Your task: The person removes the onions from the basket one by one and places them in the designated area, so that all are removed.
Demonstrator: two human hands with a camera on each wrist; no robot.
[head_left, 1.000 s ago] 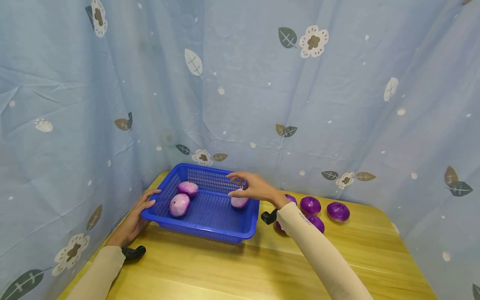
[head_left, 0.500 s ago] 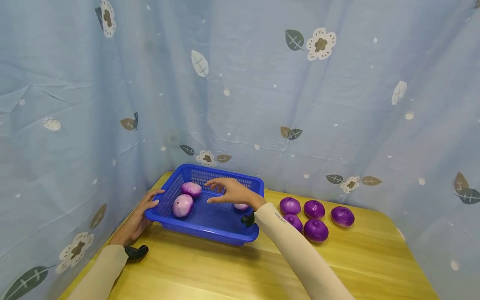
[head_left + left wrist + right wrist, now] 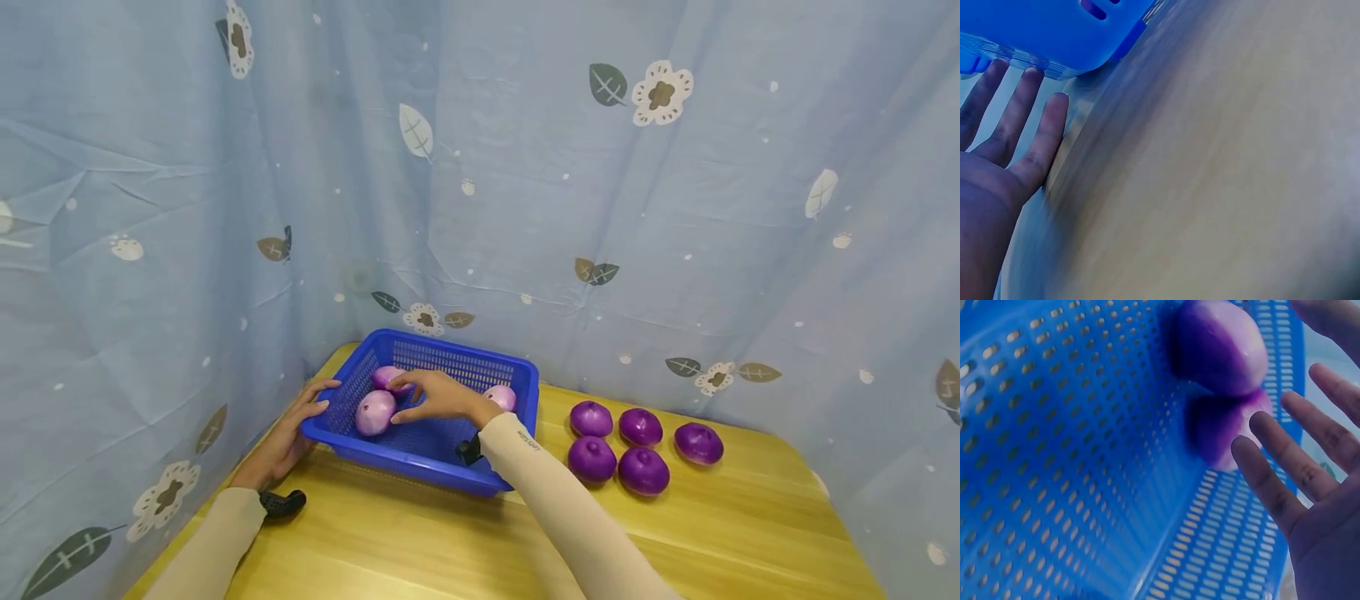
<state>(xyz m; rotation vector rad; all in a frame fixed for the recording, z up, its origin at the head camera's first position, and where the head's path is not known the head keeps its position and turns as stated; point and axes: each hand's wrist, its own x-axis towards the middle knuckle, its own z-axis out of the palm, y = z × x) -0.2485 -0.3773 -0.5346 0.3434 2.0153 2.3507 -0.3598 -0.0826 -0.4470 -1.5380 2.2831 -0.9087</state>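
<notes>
A blue plastic basket (image 3: pixel 431 468) stands at the table's left end with three purple-and-pale onions in it. Two lie together at the left: a near onion (image 3: pixel 375 413) and a far onion (image 3: pixel 387 377). The third onion (image 3: pixel 500 397) sits at the right, partly behind my right wrist. My right hand (image 3: pixel 441 395) hovers over the inside of the basket, thumb and fingers apart and holding nothing, its fingertips close to the left pair. At the left rim rests my left hand (image 3: pixel 288 435); its visible fingers (image 3: pixel 1019 103) look straight and spread against the basket's outer side in the left wrist view.
To the right of the basket, several dark purple onions (image 3: pixel 643 472) form a loose group on the wooden table (image 3: pixel 420 542). A blue floral curtain (image 3: pixel 510 208) hangs close behind the table and along its left side.
My right hand has moved left across the basket, from the right onion to the left pair, uncovering the onions on the table. My left hand stays at the rim. The head view has shifted slightly.
</notes>
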